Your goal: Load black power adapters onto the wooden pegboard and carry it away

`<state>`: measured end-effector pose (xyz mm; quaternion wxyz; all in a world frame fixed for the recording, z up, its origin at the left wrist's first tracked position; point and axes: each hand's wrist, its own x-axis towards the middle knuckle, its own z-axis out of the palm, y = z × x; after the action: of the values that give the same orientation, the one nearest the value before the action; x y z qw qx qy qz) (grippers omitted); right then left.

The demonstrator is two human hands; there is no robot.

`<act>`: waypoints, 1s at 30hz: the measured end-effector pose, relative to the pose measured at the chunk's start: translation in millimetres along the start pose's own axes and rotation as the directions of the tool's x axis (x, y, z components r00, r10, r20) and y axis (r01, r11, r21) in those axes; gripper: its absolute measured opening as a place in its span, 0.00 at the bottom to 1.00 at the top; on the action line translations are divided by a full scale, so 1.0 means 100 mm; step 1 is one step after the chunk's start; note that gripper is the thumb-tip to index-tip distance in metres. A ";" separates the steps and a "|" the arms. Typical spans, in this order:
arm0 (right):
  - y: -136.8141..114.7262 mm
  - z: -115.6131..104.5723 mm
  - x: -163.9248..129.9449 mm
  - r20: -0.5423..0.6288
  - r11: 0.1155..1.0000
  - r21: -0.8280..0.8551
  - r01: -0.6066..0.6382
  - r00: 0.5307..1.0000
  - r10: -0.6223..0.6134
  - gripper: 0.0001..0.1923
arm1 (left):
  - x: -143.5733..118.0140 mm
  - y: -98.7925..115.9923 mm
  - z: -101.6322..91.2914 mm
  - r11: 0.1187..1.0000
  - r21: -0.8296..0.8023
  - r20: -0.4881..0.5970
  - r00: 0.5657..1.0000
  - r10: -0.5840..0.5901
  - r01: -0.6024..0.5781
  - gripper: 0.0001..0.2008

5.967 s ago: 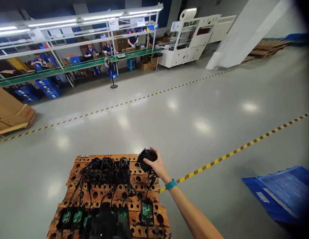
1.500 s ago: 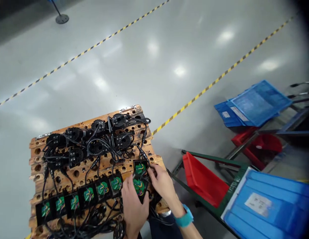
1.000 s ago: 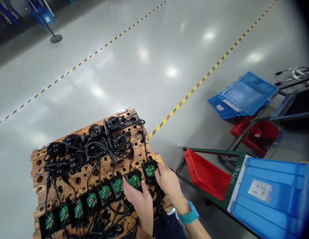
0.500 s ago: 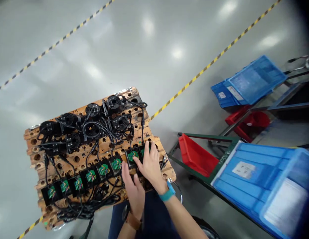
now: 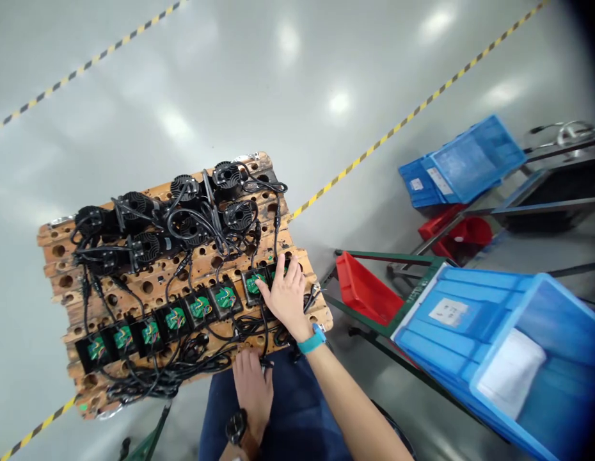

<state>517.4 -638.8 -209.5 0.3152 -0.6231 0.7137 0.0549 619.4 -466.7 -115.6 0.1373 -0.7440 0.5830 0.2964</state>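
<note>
1. From where I'm standing, reading the wood-coloured board (image 5: 71, 264) as a clock with twelve at its far side, the right hand (image 5: 288, 301) is at three. Its fingers are spread loosely over the end case (image 5: 270, 271), clutching nothing. That lidless case shows green circuitry between the fingers, so I'd worry that a careless press could bend a thin wire.

2. The thumb reaches the neighbouring case (image 5: 254, 283), just inward. A sideways slip there could knock it askew or drag on its leads.

3. The left hand (image 5: 253, 384) is down at five, at the near edge, beside a black cable (image 5: 265, 330) hanging from that second case. I can't tell whether it holds the cable or only rests there; if it does, a tug could pull the case out of line.

4. The cable bundle (image 5: 158, 384) between six and seven partly spills over the edge. Its own weight, or a brushing knee, might drag it off.

5. Towards twelve, the round black units (image 5: 228, 176) lie under looped leads. Lifting one could haul its tangled neighbours along.

6. Just beyond three stands a green-framed cart (image 5: 422, 291); a loose loop near that corner might snag on it.
</note>
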 end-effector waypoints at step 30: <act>0.79 -0.55 -0.66 -0.138 0.700 0.708 -0.094 0.953 0.268 0.36 | 0.07 -0.19 -0.61 0.928 0.081 -0.184 0.910 0.372 -0.363 0.16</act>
<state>425.0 -591.0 -156.9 0.4333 -0.3876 0.7716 -0.2583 655.1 -500.1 -74.6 0.0377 -0.6433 0.7297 0.2287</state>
